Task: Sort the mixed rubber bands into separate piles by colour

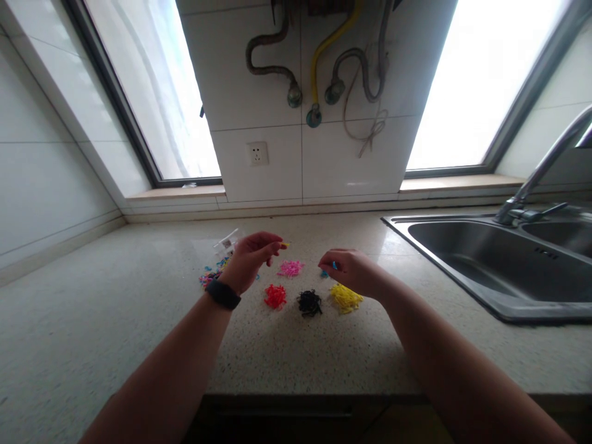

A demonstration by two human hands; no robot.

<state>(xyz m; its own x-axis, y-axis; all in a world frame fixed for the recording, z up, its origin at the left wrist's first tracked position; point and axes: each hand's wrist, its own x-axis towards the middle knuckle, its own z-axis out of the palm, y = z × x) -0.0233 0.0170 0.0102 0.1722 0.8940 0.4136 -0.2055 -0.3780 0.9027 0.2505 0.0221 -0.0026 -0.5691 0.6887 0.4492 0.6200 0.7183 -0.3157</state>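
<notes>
My left hand [254, 256], with a dark band on its wrist, pinches a tiny yellow rubber band [287, 245] above the counter. My right hand [349, 269] has its fingers closed over a small blue pile [324, 273], which it partly covers; whether it holds a piece is hidden. Small rubber bands lie sorted by colour: a pink pile [291, 268], a red pile [275, 296], a black pile [309, 303] and a yellow pile [346, 298]. Left of them, partly behind my left hand, is a mixed-colour heap [211, 279].
A clear plastic container [227, 242] lies behind the mixed heap. To the right, a steel sink [444, 271] with a faucet [531, 179] is set in the speckled counter [277, 357]. Pipes and a socket [258, 153] are on the tiled wall between two windows.
</notes>
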